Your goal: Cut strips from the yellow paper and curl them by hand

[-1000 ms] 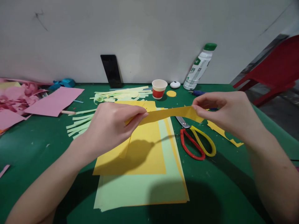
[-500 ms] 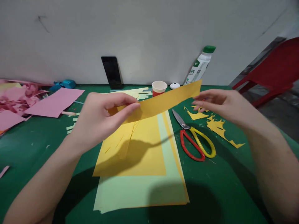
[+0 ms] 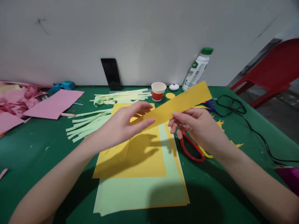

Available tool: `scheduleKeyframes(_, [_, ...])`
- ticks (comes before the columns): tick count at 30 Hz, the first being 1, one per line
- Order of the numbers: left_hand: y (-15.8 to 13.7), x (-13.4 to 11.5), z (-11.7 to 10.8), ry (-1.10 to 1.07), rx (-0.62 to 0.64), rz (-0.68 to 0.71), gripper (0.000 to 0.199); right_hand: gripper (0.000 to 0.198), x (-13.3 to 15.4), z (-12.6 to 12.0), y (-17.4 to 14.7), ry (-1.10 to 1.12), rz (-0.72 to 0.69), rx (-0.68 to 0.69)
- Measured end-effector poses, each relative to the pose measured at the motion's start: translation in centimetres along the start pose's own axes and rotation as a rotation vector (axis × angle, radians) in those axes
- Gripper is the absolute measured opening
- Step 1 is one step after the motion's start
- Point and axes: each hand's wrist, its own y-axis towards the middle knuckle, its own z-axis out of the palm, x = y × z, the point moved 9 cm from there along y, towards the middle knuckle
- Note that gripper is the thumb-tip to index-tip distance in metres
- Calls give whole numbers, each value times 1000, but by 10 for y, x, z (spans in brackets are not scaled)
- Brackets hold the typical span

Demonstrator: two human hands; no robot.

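A long yellow paper strip [image 3: 184,99] is held up at a slant over the paper stack. My right hand [image 3: 196,124] pinches its lower edge near the middle, thumb in front. My left hand [image 3: 126,121] is at the strip's lower left end, thumb and fingers apart on either side of it, not pressed together. Below lies a yellow sheet [image 3: 144,161] with thin cut slivers on it, on top of pale green sheets [image 3: 140,193]. Red-and-yellow-handled scissors [image 3: 191,149] lie on the table, partly hidden behind my right hand.
Pale green strips [image 3: 93,121] fan out at left, near pink sheets [image 3: 56,102] and crumpled pink scraps [image 3: 25,99]. Along the wall are a black phone [image 3: 111,74], a paper cup [image 3: 158,91] and a bottle [image 3: 197,70]. A black cable [image 3: 254,130] runs along the right.
My right hand has moved left and now pinches the strip. My left hand has shifted right and its pinch has loosened. The strip tilts more steeply, its right end higher.
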Motion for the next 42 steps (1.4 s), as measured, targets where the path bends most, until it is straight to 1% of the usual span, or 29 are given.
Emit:
scheduleKeyframes(3, [1,-7,13,43,39,32,26,17,-6,14,-7,-73,26,50])
scheduleKeyframes(5, [1,-8,21,33,98,36,35,13,-2,13,-10,-149,7,18])
scheduleKeyframes(7, [0,-10,25,12,151,50,40,10,8,3,-12,-221,-44,-52])
scheduleKeyframes(9, [-2,-13,28,24,199,72,40,7,20,-6,-13,-286,-99,-88])
scheduleKeyframes(11, [-5,-14,31,61,249,91,38,4,31,-9,-14,-363,-149,-85])
scheduleKeyframes(15, [-12,-18,39,127,330,127,36,3,49,-3,-19,-615,-275,-54])
scheduleKeyframes(18, [-15,-23,41,146,342,161,35,7,58,2,-24,-793,-352,-73])
scheduleKeyframes(22, [-17,-30,38,153,338,189,33,8,63,-2,-28,-888,-353,-91])
scheduleKeyframes(27, [-17,-28,36,147,350,170,33,10,66,-13,-28,-998,-365,-94])
scheduleKeyframes(31, [-15,-27,34,84,338,147,36,11,69,-27,-22,-1157,-398,-180])
scheduleKeyframes(32, [-15,-27,32,55,323,135,37,11,68,-31,-20,-1146,-380,-193])
scheduleKeyframes(33, [-13,-26,31,20,307,120,37,9,64,-34,-16,-1091,-339,-173])
scheduleKeyframes(34, [-12,-25,30,-21,293,102,38,8,56,-33,-12,-992,-281,-111])
scheduleKeyframes(35, [-10,-22,30,-67,285,81,39,11,46,-29,-9,-857,-213,-10])
scheduleKeyframes(37, [-7,-15,32,-165,288,29,41,25,27,-11,-8,-555,-84,211])
scheduleKeyframes(38, [-5,-10,34,-210,301,-2,42,32,21,-2,-10,-426,-43,290])
scheduleKeyframes(39, [-4,-6,38,-248,320,-33,43,38,17,5,-11,-324,-18,328])
scheduleKeyframes(40, [-4,-1,42,-277,343,-64,43,41,14,8,-11,-255,-3,328])
scheduleKeyframes(42, [-4,5,49,-320,386,-113,41,42,11,9,-11,-204,-1,282])
